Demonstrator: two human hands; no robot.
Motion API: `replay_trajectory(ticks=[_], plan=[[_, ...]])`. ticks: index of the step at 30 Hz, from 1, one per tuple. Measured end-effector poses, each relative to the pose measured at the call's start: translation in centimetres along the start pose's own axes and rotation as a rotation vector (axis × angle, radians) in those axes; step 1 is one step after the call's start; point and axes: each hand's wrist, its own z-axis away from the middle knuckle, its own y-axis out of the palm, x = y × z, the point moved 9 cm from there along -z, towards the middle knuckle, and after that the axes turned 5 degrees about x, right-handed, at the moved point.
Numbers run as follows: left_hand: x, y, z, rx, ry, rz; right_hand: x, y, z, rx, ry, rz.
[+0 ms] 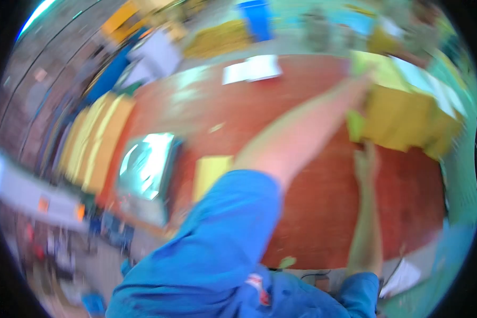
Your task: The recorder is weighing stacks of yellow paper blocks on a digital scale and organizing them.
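Note:
At the right side of the red table (312, 222) lies a stack of mustard-yellow sheets (403, 119), with brighter yellow and white sheets at its far side. My left arm reaches across the table, and my left hand (363, 87) is at the stack's left edge, by a yellow-green strip. My right hand (367, 159) is at the near edge of the stack, its fingertips by the lower border of the sheets. Motion blur smears the fingers of both hands, so their grip does not show.
A shiny plastic-wrapped pack (146, 167) stands on the table's left, with a yellow sheet (212, 172) beside it. White papers (253, 69) lie at the far edge. Yellow-orange bundles (98, 143) line the left side. Another person (416, 32) is at the far right. A blue bin (256, 20) stands beyond.

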Motion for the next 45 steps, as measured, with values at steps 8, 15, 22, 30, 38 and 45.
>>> replay_trajectory(ticks=[8, 15, 22, 30, 38, 45], plan=[[-2.1, -8.5, 26.1, -0.076, 0.511, -1.304, -3.2, 5.0, -1.8, 0.194, 0.033, -0.097], [5.0, -36.7, 70.8, -0.937, -0.081, -0.679, 2.9, 1.9, 2.1, 0.111, 0.311, -0.717], [11.2, -60.2, 108.7, -1.664, -0.339, -1.071, 47.7, 10.7, 27.3, 0.553, -0.245, -0.593], [11.6, -71.8, 111.9, -1.501, -0.66, -1.153, 61.8, 34.3, 60.3, 1.545, 0.286, -0.782], [14.5, -70.9, 111.7, -1.305, -0.54, -1.271, 67.7, 49.2, 67.9, 1.726, 0.584, -1.081], [18.5, -56.1, 108.7, -1.121, -0.275, -1.446, 77.3, 54.7, 67.6, 1.668, 0.683, -1.411]])
